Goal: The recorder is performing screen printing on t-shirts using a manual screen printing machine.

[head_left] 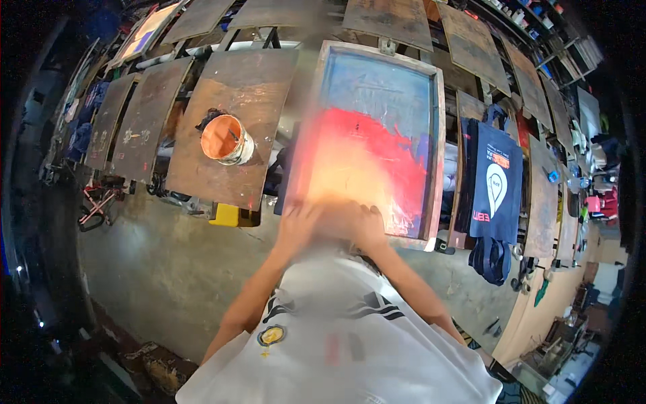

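A wooden-framed printing screen [436,145] lies in front of me, its mesh blue at the far end. Red ink [356,135] covers the mesh's middle, looking orange and yellow nearer me. At the near end of the screen, my left hand [298,223] has its fingers curled downward near the left corner. My right hand [367,227] is closed likewise, a short way to its right. A brownish blur fills the gap between them, so what they grip cannot be made out.
Left of the screen, an ink-stained bucket [229,140], orange inside, stands on a brown board [222,84]. Dark printed tote bags [496,185] lie on a board to the right. More boards [471,47] line the far side. A yellow container [226,215] sits below the bucket's board.
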Demonstrator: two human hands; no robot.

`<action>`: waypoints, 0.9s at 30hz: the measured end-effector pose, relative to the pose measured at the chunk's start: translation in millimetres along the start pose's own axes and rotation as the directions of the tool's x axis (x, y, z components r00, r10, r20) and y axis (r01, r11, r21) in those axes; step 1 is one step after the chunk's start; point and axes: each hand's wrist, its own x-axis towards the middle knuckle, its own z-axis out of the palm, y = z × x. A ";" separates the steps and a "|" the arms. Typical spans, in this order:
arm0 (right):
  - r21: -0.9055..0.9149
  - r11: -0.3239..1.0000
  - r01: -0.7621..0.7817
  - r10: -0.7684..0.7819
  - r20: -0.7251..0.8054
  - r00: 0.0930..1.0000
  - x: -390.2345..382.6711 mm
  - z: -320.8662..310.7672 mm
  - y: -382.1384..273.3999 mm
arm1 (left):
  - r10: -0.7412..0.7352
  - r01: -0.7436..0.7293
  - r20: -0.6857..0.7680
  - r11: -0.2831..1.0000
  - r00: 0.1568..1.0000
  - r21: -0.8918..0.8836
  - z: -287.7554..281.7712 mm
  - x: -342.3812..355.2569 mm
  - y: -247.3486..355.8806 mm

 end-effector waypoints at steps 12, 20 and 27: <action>0.019 0.999 -0.035 0.032 0.130 0.991 -5.4 -3.5 -15.5 | 0.060 -0.058 0.032 0.995 0.998 -0.079 0.6 -17.5 -14.8; 0.003 0.999 -0.053 0.053 -0.042 0.998 30.0 1.3 -4.5 | 0.093 -0.100 -0.065 0.988 0.994 -0.114 -2.4 31.0 -42.6; -0.022 0.999 -0.033 0.032 -0.043 0.999 6.5 9.6 -11.1 | 0.103 -0.106 -0.025 0.983 0.994 -0.149 -6.2 11.2 -38.2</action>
